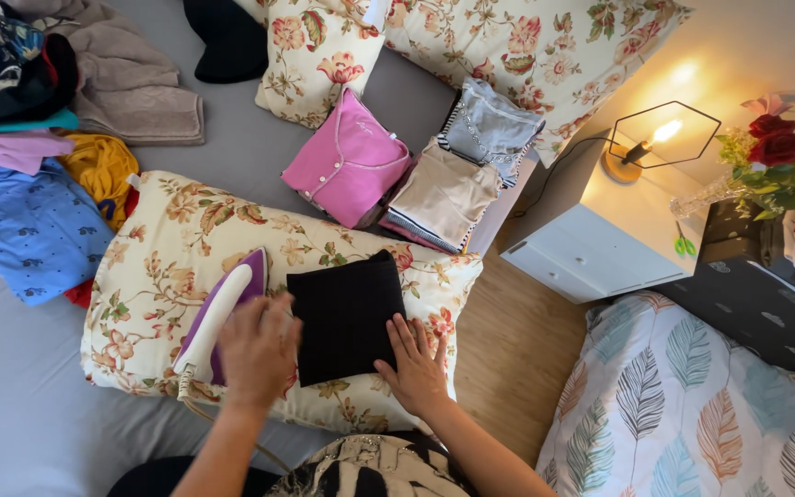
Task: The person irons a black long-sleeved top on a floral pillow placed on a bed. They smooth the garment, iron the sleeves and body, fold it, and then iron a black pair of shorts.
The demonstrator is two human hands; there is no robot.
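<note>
A folded black garment (345, 315) lies on a floral pillow (167, 239) placed on the bed. My right hand (415, 364) rests flat on the garment's lower right corner, fingers spread. My left hand (258, 350) sits at the rear end of a purple and white iron (218, 311), which lies on the pillow just left of the garment. The iron's cord runs down from under my left wrist.
Folded clothes are stacked beyond the pillow: a pink top (347, 161), a beige piece (443, 195), a grey one (489, 124). A heap of unfolded clothes (34, 193) lies at left. A white nightstand (609, 235) with a lit lamp (641, 147) stands at right.
</note>
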